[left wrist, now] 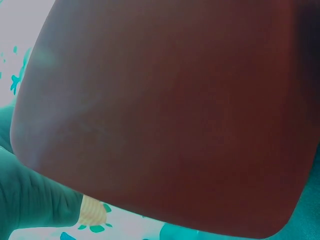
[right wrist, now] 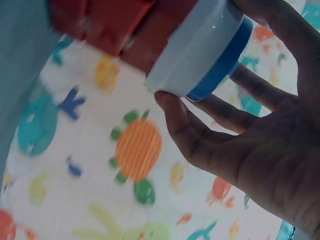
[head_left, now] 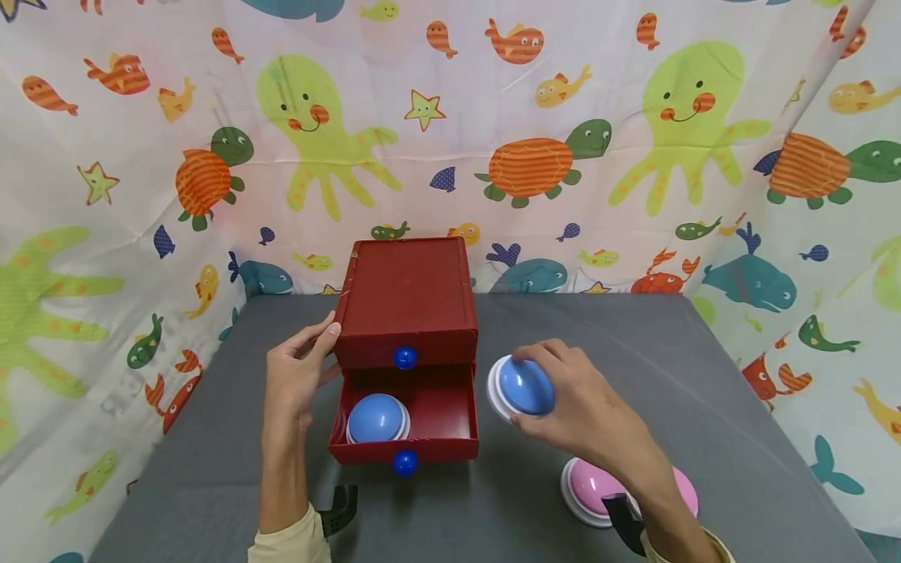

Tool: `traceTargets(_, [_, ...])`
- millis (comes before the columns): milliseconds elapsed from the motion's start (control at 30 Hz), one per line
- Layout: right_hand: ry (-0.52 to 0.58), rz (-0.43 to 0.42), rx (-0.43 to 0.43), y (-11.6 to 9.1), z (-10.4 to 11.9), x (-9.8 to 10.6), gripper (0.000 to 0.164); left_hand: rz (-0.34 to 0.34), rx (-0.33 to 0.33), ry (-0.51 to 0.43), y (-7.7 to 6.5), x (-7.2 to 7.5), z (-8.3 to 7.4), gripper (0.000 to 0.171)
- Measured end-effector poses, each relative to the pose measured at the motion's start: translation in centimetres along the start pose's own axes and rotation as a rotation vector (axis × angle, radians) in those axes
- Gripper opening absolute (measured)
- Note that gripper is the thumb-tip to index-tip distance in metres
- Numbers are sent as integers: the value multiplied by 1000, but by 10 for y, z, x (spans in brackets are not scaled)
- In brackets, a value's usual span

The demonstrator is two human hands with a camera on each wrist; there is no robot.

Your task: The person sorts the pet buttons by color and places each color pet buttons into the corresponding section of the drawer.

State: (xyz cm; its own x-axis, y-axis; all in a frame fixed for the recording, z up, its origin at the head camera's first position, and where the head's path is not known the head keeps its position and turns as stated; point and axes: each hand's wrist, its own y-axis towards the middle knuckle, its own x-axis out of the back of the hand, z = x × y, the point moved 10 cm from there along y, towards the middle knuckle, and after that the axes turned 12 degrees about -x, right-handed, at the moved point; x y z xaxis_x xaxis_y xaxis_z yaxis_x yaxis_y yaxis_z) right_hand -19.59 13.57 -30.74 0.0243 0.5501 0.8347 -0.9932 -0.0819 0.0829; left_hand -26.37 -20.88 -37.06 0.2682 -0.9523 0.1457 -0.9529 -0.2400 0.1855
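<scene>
A small red two-drawer cabinet (head_left: 407,289) stands on the grey table, its lower drawer (head_left: 450,414) pulled out and its upper drawer closed. In the left part of the lower drawer sits one blue dome button (head_left: 375,418) on a white base. My left hand (head_left: 296,375) touches the cabinet's left side near the front top corner, and the red side wall (left wrist: 170,120) fills most of the left wrist view. To the right of the open drawer, my right hand (head_left: 577,399) holds a second blue dome button (head_left: 526,386) tilted in the air, fingers and thumb around its rim.
Pink dome buttons (head_left: 591,485) lie on the table at the front right, partly hidden under my right forearm. Round blue knobs (head_left: 404,463) stick out from the drawer fronts. A white cloth (head_left: 450,211) printed with sea animals hangs behind and beside the grey table (head_left: 535,500).
</scene>
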Motion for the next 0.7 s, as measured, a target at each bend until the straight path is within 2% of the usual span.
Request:
traceTargets(200, [34, 65, 115, 6, 44, -25, 74, 4, -6, 3, 0, 1, 1, 59])
traceTargets(400, [-3, 105, 208, 12, 70, -52, 66, 4, -1, 10, 0, -1, 0, 59])
traceTargets(567, [-86, 156, 226, 18, 80, -76, 63, 1, -1, 11, -2, 0, 0, 58])
traceTargets(700, [-211, 169, 233, 23, 84, -91, 63, 1, -11, 4, -1, 0, -2, 57])
